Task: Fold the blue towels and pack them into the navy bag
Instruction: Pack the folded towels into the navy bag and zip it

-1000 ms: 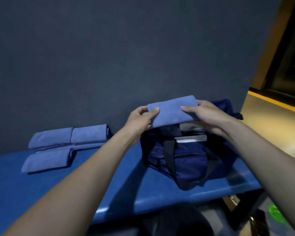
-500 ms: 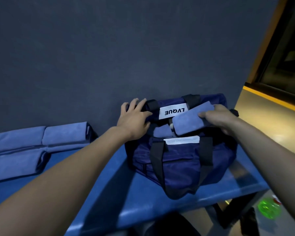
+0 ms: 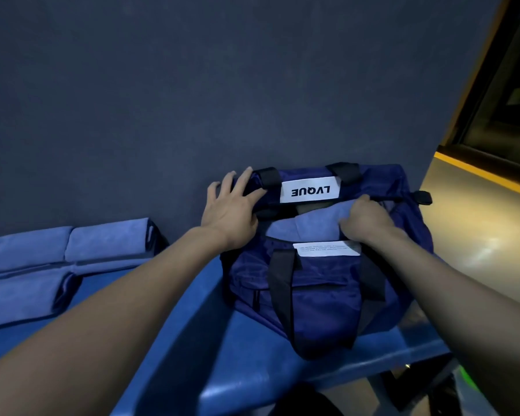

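The navy bag (image 3: 318, 295) stands on the blue table (image 3: 231, 355) against the wall, its top open and a white LVQUE label on the far flap. A folded blue towel (image 3: 309, 226) lies in the opening. My right hand (image 3: 367, 223) grips that towel's right end, fingers curled down into the bag. My left hand (image 3: 231, 205) rests with spread fingers on the bag's far left rim, holding the opening apart. Several folded blue towels (image 3: 57, 265) lie in a pile at the left of the table.
A dark wall (image 3: 252, 85) rises right behind the table. At the right is a yellow-edged floor (image 3: 478, 235) and a dark doorway. A green object (image 3: 460, 373) lies on the floor under the table's right corner.
The towel went from held above the bag in both hands down into the opening. My left hand let go of it and moved onto the bag's rim; my right hand pushed it lower.
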